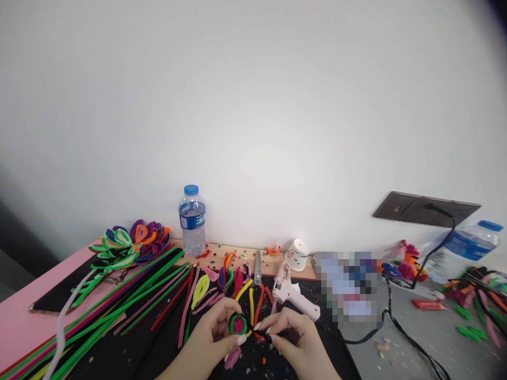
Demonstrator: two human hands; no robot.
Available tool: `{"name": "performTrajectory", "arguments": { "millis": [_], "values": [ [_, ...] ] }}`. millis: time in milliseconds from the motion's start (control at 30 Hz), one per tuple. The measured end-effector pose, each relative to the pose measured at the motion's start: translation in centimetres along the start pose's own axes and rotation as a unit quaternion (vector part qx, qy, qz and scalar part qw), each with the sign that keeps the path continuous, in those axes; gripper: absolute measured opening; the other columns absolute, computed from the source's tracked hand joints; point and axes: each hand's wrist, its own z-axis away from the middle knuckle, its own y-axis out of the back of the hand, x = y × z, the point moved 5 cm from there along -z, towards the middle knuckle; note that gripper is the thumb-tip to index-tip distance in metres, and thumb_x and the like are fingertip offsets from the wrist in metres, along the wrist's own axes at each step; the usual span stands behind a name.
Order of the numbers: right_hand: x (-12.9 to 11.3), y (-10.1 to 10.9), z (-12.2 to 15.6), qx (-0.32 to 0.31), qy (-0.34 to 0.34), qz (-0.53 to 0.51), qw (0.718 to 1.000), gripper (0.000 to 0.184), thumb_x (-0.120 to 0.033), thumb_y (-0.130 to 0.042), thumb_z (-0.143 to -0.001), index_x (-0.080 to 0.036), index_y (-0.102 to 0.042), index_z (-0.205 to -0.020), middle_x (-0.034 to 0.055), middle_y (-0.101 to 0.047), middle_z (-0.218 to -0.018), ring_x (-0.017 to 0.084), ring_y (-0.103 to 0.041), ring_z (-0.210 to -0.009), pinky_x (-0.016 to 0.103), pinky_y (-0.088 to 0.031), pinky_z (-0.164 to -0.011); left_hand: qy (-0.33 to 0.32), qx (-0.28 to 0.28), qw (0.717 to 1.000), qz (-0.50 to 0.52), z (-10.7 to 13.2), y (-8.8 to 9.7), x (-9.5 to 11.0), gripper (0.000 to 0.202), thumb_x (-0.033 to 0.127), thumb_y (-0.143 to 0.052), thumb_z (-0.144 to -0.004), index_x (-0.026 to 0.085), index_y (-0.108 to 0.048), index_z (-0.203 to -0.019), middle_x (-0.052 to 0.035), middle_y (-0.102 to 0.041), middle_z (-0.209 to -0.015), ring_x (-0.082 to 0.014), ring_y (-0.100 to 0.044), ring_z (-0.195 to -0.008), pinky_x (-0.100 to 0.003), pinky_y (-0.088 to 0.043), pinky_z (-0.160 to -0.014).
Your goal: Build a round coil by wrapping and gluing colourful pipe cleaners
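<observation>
Head view: far, water bottle (193,232), scissors (258,268); close beyond right hand (296,336), glue gun (291,296). Near centre, green-rimmed disc (238,324), face toward camera, pinched in left hand (215,332); black strand (261,334), long axis left-right, pinched in right fingers.

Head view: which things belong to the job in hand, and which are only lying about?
Probably the job: round green-and-pink piece in left hand; black strip in right hand; fuzzy sticks; scissors; glue gun.

Probably lying about: water bottles; dark slab.
</observation>
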Motion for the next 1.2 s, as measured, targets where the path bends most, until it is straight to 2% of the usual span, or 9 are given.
{"name": "performTrajectory", "arguments": {
  "millis": [267, 433, 800, 967, 1200],
  "values": [
    [0.2, 0.0, 0.1, -0.007, 0.02, 0.013, 1.0, 0.016, -0.027, -0.075, -0.073, -0.019, -0.065, -0.063, 0.0087, -0.077, -0.083, 0.023, -0.071, -0.081, 0.034, -0.055, -0.076, -0.002, 0.003, 1.0, -0.003, 0.0, 0.2, -0.2, 0.029, 0.03, -0.074, -0.069, 0.022, -0.054, -0.089, 0.0061, -0.048, -0.068, -0.0097, -0.043, -0.058, -0.021, -0.033, -0.053],
    [1.0, -0.3, 0.2, -0.012, 0.009, -0.017, 1.0, 0.014, -0.026, -0.075, -0.073, -0.02, -0.066, -0.064, 0.0075, -0.077, -0.086, 0.022, -0.071, -0.079, 0.031, -0.056, -0.07, 0.001, 0.004, 1.0, -0.003, -0.1, 0.2, -0.2, 0.03, 0.029, -0.075, -0.069, 0.022, -0.053, -0.089, 0.0068, -0.048, -0.066, -0.0095, -0.042, -0.057, -0.02, -0.031, -0.053],
    [1.4, -0.7, 0.2, -0.013, 0.007, -0.061, 0.998, 0.012, -0.023, -0.079, -0.069, -0.019, -0.07, -0.063, 0.0083, -0.077, -0.083, 0.021, -0.071, -0.079, 0.031, -0.054, -0.074, -0.007, 0.011, 1.0, -0.014, -0.1, 0.3, 0.0, 0.031, 0.027, -0.075, -0.068, 0.023, -0.053, -0.089, 0.0069, -0.049, -0.066, -0.0096, -0.04, -0.06, -0.02, -0.03, -0.053],
    [1.8, -0.9, 0.0, -0.014, -0.011, -0.096, 0.995, 0.012, -0.02, -0.081, -0.066, -0.019, -0.07, -0.062, 0.0072, -0.077, -0.082, 0.019, -0.071, -0.076, 0.026, -0.053, -0.066, -0.008, 0.01, 1.0, -0.011, -0.2, 0.3, -0.1, 0.032, 0.027, -0.076, -0.067, 0.022, -0.052, -0.088, 0.0069, -0.05, -0.066, -0.0096, -0.042, -0.06, -0.02, -0.031, -0.053],
    [2.8, -1.1, -0.1, -0.005, -0.046, -0.12, 0.992, 0.02, -0.024, -0.084, -0.06, -0.016, -0.066, -0.058, 0.0084, -0.077, -0.079, 0.015, -0.067, -0.062, 0.02, -0.05, -0.05, 0.0, -0.006, 1.0, 0.004, -0.2, 0.4, -0.5, 0.034, 0.027, -0.076, -0.067, 0.023, -0.05, -0.09, 0.0073, -0.051, -0.066, -0.0093, -0.044, -0.056, -0.021, -0.032, -0.053]
  ]
}}
